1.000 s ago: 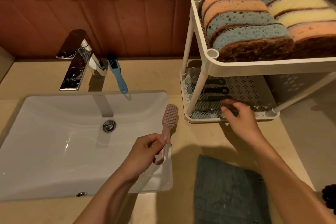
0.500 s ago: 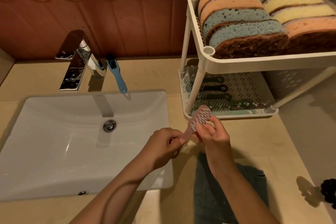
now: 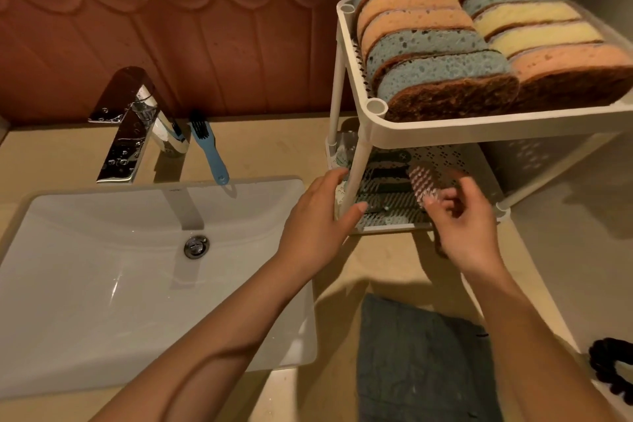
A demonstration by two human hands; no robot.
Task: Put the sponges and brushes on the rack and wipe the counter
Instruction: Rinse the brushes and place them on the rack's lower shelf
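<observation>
Pink brush (image 3: 423, 186) juts above the right hand (image 3: 469, 233), grip pinching its handle; left hand (image 3: 317, 221) spread.

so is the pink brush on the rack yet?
Not yet: the right hand holds the pink brush, head over the lower shelf, handle out past its front edge. Touching the shelf: cannot tell.

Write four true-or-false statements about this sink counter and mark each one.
1. The right hand holds the pink brush. True.
2. The blue brush lies on the lower shelf of the rack. False: it lies on the counter beside the faucet.
3. Sponges sit on the top shelf of the rack. True.
4. The left hand grips the grey cloth. False: it is open and holds nothing; the cloth lies on the counter.
</observation>
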